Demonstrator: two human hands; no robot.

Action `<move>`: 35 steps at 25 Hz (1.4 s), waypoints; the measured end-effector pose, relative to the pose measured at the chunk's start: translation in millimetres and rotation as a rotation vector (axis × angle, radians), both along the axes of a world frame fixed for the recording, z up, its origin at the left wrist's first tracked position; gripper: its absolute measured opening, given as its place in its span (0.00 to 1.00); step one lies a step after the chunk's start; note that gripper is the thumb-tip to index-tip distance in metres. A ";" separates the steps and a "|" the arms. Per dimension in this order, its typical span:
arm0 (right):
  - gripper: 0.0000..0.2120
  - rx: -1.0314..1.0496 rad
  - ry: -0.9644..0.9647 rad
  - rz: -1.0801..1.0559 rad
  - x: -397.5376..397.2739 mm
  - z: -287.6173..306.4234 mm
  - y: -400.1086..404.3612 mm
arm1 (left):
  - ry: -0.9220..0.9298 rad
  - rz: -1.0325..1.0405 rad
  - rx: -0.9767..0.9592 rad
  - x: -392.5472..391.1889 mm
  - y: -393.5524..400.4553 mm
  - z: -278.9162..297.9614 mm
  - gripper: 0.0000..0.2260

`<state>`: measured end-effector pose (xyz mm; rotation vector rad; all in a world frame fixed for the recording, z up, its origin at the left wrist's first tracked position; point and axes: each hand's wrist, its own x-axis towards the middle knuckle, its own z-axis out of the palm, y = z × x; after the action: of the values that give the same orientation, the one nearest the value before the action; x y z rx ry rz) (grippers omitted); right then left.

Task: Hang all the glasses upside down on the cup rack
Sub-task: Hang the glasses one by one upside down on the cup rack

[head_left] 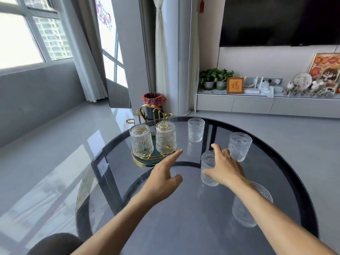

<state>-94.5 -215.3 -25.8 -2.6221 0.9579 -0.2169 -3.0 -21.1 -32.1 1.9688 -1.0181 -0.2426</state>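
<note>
A gold wire cup rack (149,115) on a round green base stands at the table's far left. Two ribbed glasses hang upside down on it, one on the left (141,142) and one on the right (165,139). Upright glasses stand on the table: one far (196,129), one to the right (239,146), one near (244,212) under my right forearm. My right hand (223,167) wraps its fingers around another upright glass (207,168). My left hand (163,174) hovers open in front of the rack, index finger stretched toward its base.
The round dark glass table (184,218) has a black rim. Behind it on the floor stands a bin with a red liner (154,100). A low white cabinet (257,103) with plants and ornaments runs along the right wall.
</note>
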 end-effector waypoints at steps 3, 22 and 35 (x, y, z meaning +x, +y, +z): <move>0.44 0.218 -0.174 0.022 5.5 16.6 7.7 | 0.042 -0.009 -0.070 2.9 4.5 1.6 0.32; 0.24 0.156 -0.478 0.392 133.0 98.6 63.4 | 0.318 0.404 -0.730 156.4 74.4 122.4 0.36; 0.19 -0.323 -0.200 0.371 194.1 92.6 64.7 | 0.128 0.412 -0.342 222.7 52.0 70.3 0.35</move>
<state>99.6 -150.6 66.8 -2.9352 0.3841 -0.5659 219.8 30.8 38.1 1.7723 -0.5136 0.0339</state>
